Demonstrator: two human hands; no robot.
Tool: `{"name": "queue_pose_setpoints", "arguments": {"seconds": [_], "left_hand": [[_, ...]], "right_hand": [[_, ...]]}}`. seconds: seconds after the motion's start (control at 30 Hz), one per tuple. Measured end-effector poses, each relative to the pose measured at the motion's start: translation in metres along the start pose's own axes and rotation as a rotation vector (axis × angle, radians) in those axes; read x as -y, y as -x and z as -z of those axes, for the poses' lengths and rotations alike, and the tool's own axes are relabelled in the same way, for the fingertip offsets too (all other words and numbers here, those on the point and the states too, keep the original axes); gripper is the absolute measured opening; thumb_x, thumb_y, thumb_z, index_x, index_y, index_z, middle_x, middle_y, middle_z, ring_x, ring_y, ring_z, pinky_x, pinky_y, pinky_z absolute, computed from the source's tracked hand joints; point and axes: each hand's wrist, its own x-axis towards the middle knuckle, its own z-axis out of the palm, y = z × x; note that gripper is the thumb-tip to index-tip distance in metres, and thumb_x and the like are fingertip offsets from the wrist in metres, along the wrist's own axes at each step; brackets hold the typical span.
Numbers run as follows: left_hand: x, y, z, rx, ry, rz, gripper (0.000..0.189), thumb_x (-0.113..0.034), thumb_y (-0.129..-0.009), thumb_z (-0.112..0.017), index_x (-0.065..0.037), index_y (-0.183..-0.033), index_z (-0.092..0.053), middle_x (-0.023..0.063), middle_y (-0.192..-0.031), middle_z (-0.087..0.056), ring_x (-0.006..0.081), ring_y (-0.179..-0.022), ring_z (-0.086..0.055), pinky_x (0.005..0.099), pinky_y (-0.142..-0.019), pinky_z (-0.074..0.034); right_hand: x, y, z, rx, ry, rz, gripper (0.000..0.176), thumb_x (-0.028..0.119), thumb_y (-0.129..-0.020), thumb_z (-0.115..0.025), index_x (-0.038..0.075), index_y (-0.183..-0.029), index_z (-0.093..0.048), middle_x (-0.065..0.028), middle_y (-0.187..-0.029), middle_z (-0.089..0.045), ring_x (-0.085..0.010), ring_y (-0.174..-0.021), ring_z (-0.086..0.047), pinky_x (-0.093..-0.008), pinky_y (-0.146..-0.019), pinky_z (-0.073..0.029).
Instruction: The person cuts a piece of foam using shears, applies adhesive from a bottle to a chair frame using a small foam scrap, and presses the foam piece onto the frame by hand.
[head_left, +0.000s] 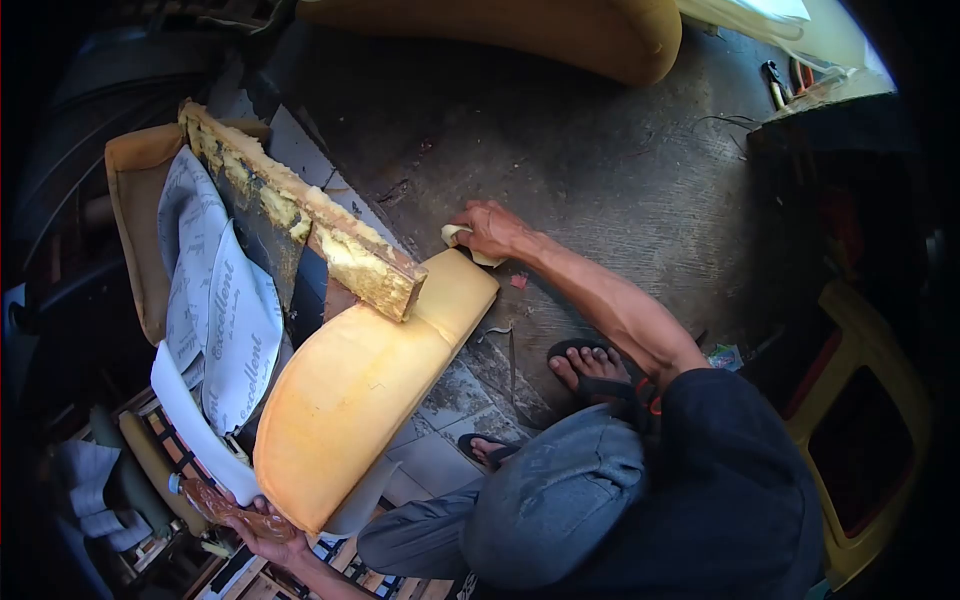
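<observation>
I see R hand (pixel 489 233) closed on pale scrap (pixel 455 235), L hand (pixel 268 535) gripping brown bottle (pixel 215 503); yellow cushion (pixel 360 385) lies btwn. Pale sheet (pixel 240 325), L of cushion in view, reads "Excellent".

The dark, worn floor (pixel 620 180) was scuffed and littered with small specks of dirt, and pale tiles (pixel 455 400) covered a part toward its near left side. A large brown cushion (pixel 520 35) lay along its far edge, and a hand tool (pixel 774 84) with pale handles lay near its far right corner. A small red scrap (pixel 519 281) lay around its middle, and a crumpled, colorful packet (pixel 725 357) lay toward the near right.
</observation>
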Motion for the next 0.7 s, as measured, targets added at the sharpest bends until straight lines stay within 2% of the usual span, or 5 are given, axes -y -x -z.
{"name": "queue_pose_setpoints", "arguments": {"seconds": [0.07,0.13,0.27,0.43,0.7], "left_hand": [[-0.001,0.002,0.003,-0.290,-0.080,-0.094,0.047,-0.044,-0.103,-0.057,-0.016,-0.141,-0.054,0.0017,-0.097,-0.066,0.0114,-0.076,-0.064,0.0266,-0.065,-0.058],[-0.005,-0.012,0.067,0.273,0.145,0.036,0.054,-0.041,-0.104,-0.055,-0.012,-0.149,-0.047,0.0083,-0.140,-0.059,0.0272,-0.124,-0.061,0.0490,-0.101,-0.051],[-0.005,-0.012,0.058,0.497,0.228,0.112,0.054,-0.040,-0.104,-0.054,-0.012,-0.150,-0.046,0.0077,-0.141,-0.059,0.0274,-0.124,-0.061,0.0471,-0.101,-0.052],[0.006,0.006,-0.006,-0.208,-0.021,-0.115,0.046,-0.043,-0.102,-0.060,-0.013,-0.136,-0.057,0.0013,-0.099,-0.065,0.0114,-0.081,-0.062,0.0289,-0.072,-0.055],[0.004,0.001,0.021,-0.128,-0.025,-0.104,0.047,-0.044,-0.102,-0.060,-0.011,-0.135,-0.057,0.0027,-0.097,-0.062,0.0131,-0.080,-0.060,0.0274,-0.068,-0.054]], "right_hand": [[0.003,-0.002,0.002,0.047,0.001,0.014,0.034,0.021,-0.088,-0.064,0.009,-0.118,-0.074,-0.0230,-0.121,-0.066,-0.0420,-0.115,-0.063,-0.0479,-0.100,-0.050],[0.004,0.000,0.000,0.059,0.012,0.017,0.033,0.021,-0.088,-0.063,0.009,-0.117,-0.074,-0.0229,-0.120,-0.067,-0.0419,-0.116,-0.063,-0.0478,-0.100,-0.050],[-0.005,0.003,-0.001,0.083,0.057,0.113,0.030,0.019,-0.090,-0.059,0.009,-0.114,-0.075,-0.0216,-0.110,-0.068,-0.0404,-0.108,-0.066,-0.0487,-0.093,-0.052],[-0.016,0.045,0.004,0.230,0.055,-0.019,0.029,0.018,-0.090,-0.059,0.007,-0.112,-0.074,-0.0218,-0.112,-0.068,-0.0406,-0.110,-0.065,-0.0486,-0.093,-0.052],[-0.005,0.121,-0.021,-0.085,-0.113,-0.296,0.033,0.023,-0.088,-0.060,0.004,-0.112,-0.074,-0.0256,-0.103,-0.072,-0.0426,-0.103,-0.069,-0.0486,-0.091,-0.053]]}}
